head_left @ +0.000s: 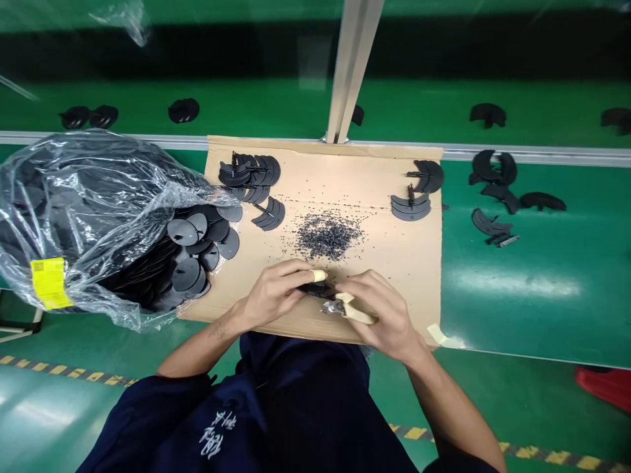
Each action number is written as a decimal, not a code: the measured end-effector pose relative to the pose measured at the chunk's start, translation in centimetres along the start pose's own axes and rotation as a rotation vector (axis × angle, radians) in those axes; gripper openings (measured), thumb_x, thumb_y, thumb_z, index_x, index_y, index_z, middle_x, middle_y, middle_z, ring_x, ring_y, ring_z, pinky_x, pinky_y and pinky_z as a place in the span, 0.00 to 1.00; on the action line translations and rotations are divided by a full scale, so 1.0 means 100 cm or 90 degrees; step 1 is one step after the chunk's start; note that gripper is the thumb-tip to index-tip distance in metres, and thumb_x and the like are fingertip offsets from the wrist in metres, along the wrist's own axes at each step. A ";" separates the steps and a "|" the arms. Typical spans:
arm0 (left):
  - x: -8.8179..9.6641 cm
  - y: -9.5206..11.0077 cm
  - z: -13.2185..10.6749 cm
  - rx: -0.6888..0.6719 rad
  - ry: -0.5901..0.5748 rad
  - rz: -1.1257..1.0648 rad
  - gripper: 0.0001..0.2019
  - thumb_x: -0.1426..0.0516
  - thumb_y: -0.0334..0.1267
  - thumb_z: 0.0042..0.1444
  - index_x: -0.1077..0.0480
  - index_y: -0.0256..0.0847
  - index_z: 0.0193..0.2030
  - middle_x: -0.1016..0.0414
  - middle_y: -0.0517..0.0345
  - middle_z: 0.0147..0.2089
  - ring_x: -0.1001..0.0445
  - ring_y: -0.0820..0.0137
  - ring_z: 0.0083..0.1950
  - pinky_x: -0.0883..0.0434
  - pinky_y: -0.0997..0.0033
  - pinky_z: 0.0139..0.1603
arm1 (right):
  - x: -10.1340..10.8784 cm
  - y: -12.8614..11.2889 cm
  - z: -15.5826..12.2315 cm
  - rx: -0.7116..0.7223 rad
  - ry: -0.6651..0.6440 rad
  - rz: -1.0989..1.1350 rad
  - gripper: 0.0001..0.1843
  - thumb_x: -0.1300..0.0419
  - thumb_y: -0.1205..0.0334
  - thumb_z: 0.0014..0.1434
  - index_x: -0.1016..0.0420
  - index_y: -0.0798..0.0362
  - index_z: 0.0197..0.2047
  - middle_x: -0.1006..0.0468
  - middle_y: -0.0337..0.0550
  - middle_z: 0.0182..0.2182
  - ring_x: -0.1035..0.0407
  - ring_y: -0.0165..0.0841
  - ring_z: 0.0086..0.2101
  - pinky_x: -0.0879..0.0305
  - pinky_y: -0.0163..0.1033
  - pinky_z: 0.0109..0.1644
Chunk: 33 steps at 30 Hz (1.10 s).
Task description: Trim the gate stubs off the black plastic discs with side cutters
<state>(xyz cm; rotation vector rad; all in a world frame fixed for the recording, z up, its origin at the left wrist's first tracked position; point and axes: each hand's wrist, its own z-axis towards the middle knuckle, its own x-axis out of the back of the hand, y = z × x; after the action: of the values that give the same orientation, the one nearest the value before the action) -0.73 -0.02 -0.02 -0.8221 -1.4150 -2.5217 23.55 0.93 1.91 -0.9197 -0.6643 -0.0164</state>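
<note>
My left hand (276,295) is closed on a small black plastic part (315,289) at the near edge of a brown cardboard sheet (384,263); one fingertip wears a yellowish cot. My right hand (384,312) is closed round a small trimming tool (345,307) with a pale handle and a metal tip, touching the same part. A heap of fine black shavings (328,235) lies just beyond my hands. Stacks of black curved pieces lie at the sheet's far left (251,174) and far right (417,194).
A clear plastic bag (89,217) of black round discs spills onto the cardboard's left side. More black pieces (497,190) lie on the green table to the right and on the belt (182,110) beyond a metal rail. A metal post (352,66) rises behind the cardboard.
</note>
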 end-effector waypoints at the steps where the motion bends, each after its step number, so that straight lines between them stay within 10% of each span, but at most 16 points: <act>1: 0.000 0.001 0.000 0.015 0.012 -0.022 0.16 0.43 0.24 0.65 0.23 0.38 0.56 0.17 0.46 0.46 0.18 0.68 0.45 0.20 0.70 0.44 | 0.004 0.000 -0.001 -0.029 0.002 0.025 0.16 0.39 0.70 0.65 0.28 0.50 0.55 0.19 0.49 0.42 0.25 0.39 0.38 0.27 0.43 0.38; 15: -0.011 0.010 -0.010 0.157 0.064 -0.178 0.09 0.38 0.36 0.67 0.27 0.39 0.52 0.17 0.50 0.44 0.17 0.68 0.45 0.21 0.73 0.46 | -0.003 0.014 -0.002 0.018 -0.001 -0.175 0.13 0.43 0.68 0.67 0.29 0.54 0.54 0.20 0.51 0.40 0.30 0.39 0.36 0.33 0.44 0.37; 33: -0.017 0.007 -0.014 0.109 0.062 -0.316 0.08 0.38 0.35 0.67 0.27 0.40 0.51 0.23 0.52 0.44 0.23 0.68 0.45 0.26 0.70 0.46 | -0.007 0.010 -0.005 0.029 0.011 -0.192 0.09 0.42 0.70 0.68 0.27 0.55 0.51 0.20 0.48 0.37 0.33 0.35 0.33 0.36 0.40 0.37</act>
<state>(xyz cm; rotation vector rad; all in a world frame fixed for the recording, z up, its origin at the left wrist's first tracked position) 0.42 -1.77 -0.94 -0.3406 -1.9650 -2.6666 23.53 1.02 0.54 -0.7679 -0.7800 -0.2763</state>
